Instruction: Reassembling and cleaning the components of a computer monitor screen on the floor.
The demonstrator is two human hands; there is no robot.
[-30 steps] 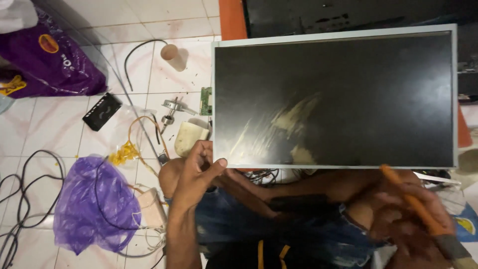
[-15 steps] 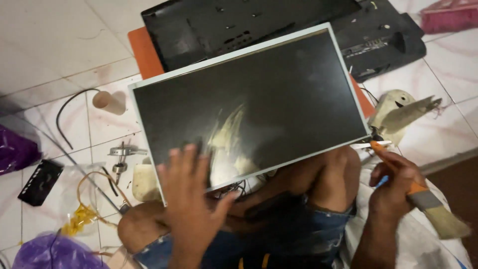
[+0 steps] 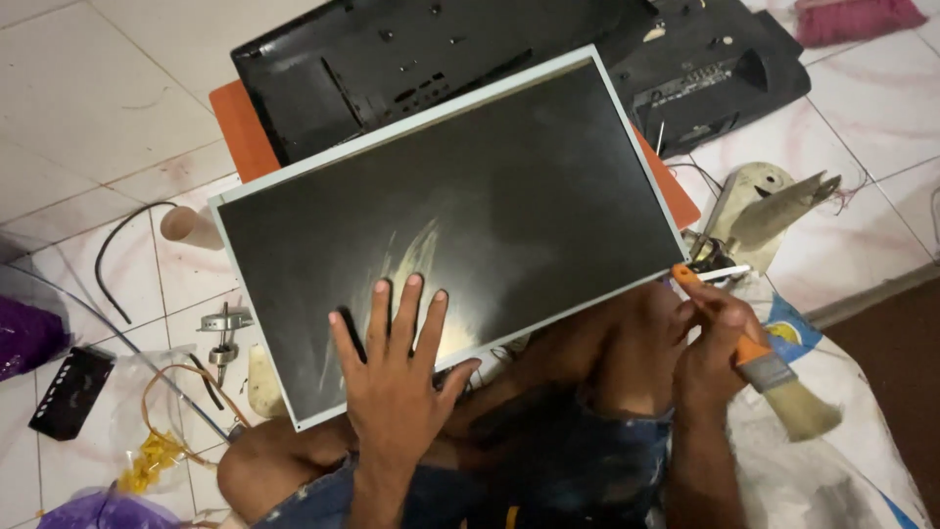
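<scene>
head view, hands: two, both the person's own.
left hand (image 3: 397, 377): lower centre, fingers spread wide, palm flat on the screen panel.
right hand (image 3: 713, 343): lower right, closed around one orange-handled paintbrush (image 3: 774, 377), bristles pointing to the lower right.
screen panel (image 3: 450, 230): one, dark with a pale frame, tilted, centre of the frame, resting across the person's knees.
black back cover (image 3: 411, 69): one, upper centre, partly under the panel.
orange board (image 3: 240, 132): one, beneath the cover.
floor, left: one black cable (image 3: 113, 250), one purple bag (image 3: 24, 338).
</scene>
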